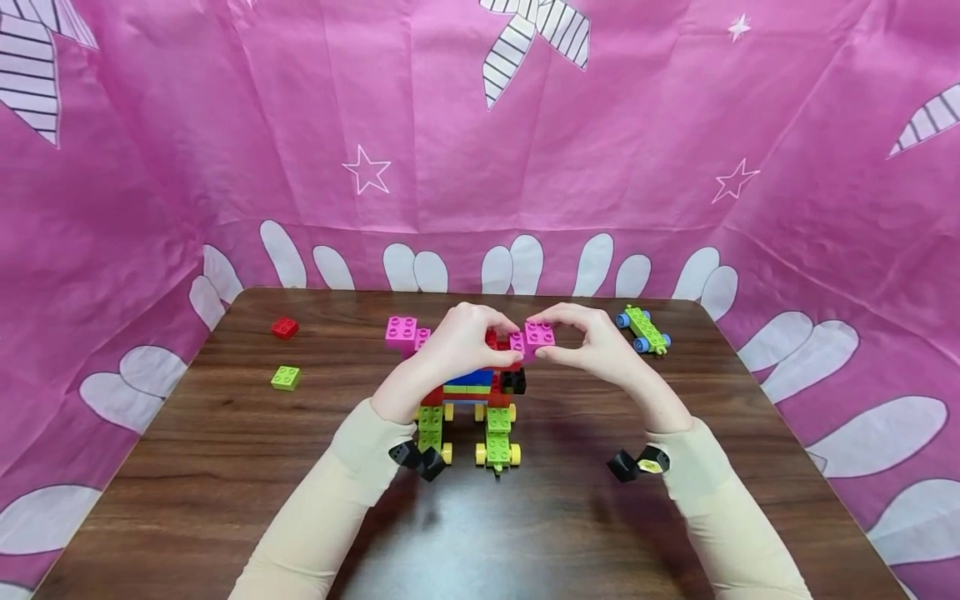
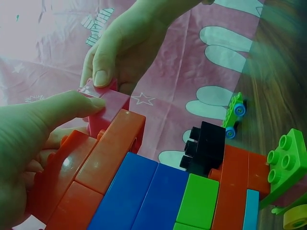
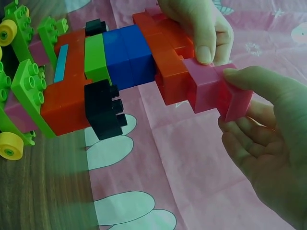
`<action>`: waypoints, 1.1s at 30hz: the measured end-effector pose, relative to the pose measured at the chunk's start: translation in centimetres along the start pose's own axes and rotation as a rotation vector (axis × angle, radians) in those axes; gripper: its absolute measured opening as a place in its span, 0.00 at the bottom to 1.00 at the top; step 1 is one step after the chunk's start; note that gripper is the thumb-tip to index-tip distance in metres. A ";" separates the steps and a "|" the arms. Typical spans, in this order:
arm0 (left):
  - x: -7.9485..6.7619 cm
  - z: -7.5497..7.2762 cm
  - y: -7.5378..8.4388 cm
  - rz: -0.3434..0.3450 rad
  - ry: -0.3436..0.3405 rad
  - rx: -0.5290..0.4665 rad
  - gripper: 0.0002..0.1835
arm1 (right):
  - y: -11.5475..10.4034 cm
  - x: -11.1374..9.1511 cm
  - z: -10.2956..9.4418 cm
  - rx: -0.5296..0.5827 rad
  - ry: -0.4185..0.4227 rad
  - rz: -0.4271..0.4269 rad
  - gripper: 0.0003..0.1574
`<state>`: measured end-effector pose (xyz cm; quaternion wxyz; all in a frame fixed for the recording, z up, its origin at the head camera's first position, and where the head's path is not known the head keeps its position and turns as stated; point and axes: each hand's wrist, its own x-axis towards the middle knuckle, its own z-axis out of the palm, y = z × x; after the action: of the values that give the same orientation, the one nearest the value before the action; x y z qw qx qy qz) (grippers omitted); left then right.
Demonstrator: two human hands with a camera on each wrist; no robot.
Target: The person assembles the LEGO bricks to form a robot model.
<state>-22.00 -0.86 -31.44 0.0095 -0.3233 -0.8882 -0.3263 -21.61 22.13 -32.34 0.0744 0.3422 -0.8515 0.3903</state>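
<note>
A figure of toy building bricks stands on green wheeled bases (image 1: 498, 442) with yellow wheels. Red bricks (image 3: 170, 81), blue bricks (image 3: 129, 57) and a green brick (image 3: 96, 62) form its body. A black brick (image 3: 103, 110) sticks out at its right. My left hand (image 1: 468, 337) pinches an inner pink brick (image 3: 206, 91) at the figure's upper right and covers part of its top. My right hand (image 1: 588, 333) pinches the outer pink brick (image 1: 539, 333) between thumb and fingers, right against the inner one. Another pink brick (image 1: 402, 329) sits at the figure's upper left.
On the wooden table (image 1: 225, 483), a red brick (image 1: 285, 327) and a lime-green brick (image 1: 286, 377) lie to the left. A lime-green wheeled base (image 1: 645, 331) with blue wheels lies at the back right. Pink patterned cloth (image 1: 450, 167) hangs behind and at the sides.
</note>
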 end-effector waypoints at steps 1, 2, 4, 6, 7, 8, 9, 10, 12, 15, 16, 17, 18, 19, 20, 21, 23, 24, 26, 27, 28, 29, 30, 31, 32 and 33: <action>0.0 0.0 0.0 -0.001 0.001 0.002 0.18 | 0.0 0.0 0.0 0.000 0.001 0.002 0.23; 0.0 0.0 0.0 -0.001 0.000 0.006 0.18 | 0.0 0.0 0.0 0.001 0.002 0.002 0.23; -0.1 0.0 0.1 0.000 -0.003 0.012 0.18 | 0.1 0.0 0.0 0.001 0.005 0.001 0.23; -0.1 0.0 0.1 0.003 -0.009 0.020 0.18 | 0.1 0.0 0.0 0.001 0.011 0.001 0.24; -0.1 -0.1 0.2 0.006 -0.011 0.024 0.19 | 0.2 -0.1 0.0 0.001 0.012 0.001 0.24; -0.1 -0.1 0.2 0.009 -0.015 0.027 0.19 | 0.2 -0.1 0.1 0.002 0.014 0.001 0.24; -0.1 -0.1 0.2 0.013 -0.016 0.031 0.19 | 0.2 -0.1 0.1 0.004 0.015 0.003 0.24; -0.1 -0.2 0.2 0.019 -0.018 0.036 0.19 | 0.3 -0.1 0.1 0.005 0.015 0.005 0.24; -0.1 -0.2 0.2 0.029 -0.023 0.049 0.19 | 0.2 -0.1 0.1 0.005 0.016 0.011 0.24; 0.0 -0.4 0.3 0.047 -0.035 0.078 0.19 | 0.1 -0.2 0.1 0.000 0.018 0.019 0.24; 0.0 -0.4 0.3 0.050 -0.042 0.087 0.19 | 0.1 -0.2 0.1 -0.005 0.019 0.020 0.24; 0.0 -0.4 0.4 0.052 -0.048 0.095 0.19 | 0.1 -0.2 0.1 -0.009 0.020 0.022 0.25; 0.1 -0.5 0.5 0.053 -0.054 0.103 0.19 | 0.1 -0.2 0.1 -0.012 0.021 0.021 0.25; 0.1 -0.5 0.5 0.054 -0.060 0.112 0.19 | 0.2 -0.2 0.1 -0.014 0.022 0.020 0.25; 0.1 -0.6 0.6 0.051 -0.065 0.117 0.20 | 0.2 -0.2 0.1 -0.014 0.022 0.021 0.25; 0.1 -0.6 0.7 0.047 -0.071 0.123 0.20 | 0.2 -0.2 0.1 -0.012 0.022 0.021 0.25; 0.0 -0.7 0.9 0.039 -0.083 0.138 0.20 | 0.2 -0.3 0.1 -0.008 0.025 0.025 0.25; 0.0 -0.8 1.0 0.035 -0.089 0.147 0.20 | 0.2 -0.3 0.1 -0.004 0.027 0.028 0.25; -0.2 -0.9 1.2 0.027 -0.099 0.164 0.21 | 0.2 -0.3 0.1 -0.001 0.032 0.034 0.25; -0.3 -1.0 1.3 0.023 -0.102 0.173 0.22 | 0.2 -0.4 0.1 -0.001 0.035 0.037 0.25; -0.3 -1.1 1.4 0.021 -0.101 0.180 0.22 | 0.2 -0.4 0.1 -0.002 0.037 0.041 0.26; -0.5 -1.3 1.5 0.020 -0.098 0.188 0.23 | 0.2 -0.4 0.1 -0.004 0.040 0.046 0.26; -0.5 -1.4 1.5 0.021 -0.092 0.189 0.23 | 0.2 -0.5 0.1 -0.006 0.042 0.048 0.26; -0.6 -1.6 1.6 0.024 -0.084 0.191 0.23 | 0.2 -0.5 0.1 -0.007 0.044 0.052 0.26; -0.7 -1.8 1.7 0.030 -0.073 0.194 0.23 | 0.2 -0.5 0.1 -0.007 0.045 0.057 0.26; -0.9 -2.0 1.7 0.036 -0.063 0.196 0.23 | 0.2 -0.5 0.1 -0.005 0.046 0.063 0.25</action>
<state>-20.73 -1.53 -29.10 0.0188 -0.3467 -0.9099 -0.2271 -21.32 22.44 -32.71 0.0825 0.3061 -0.8608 0.3981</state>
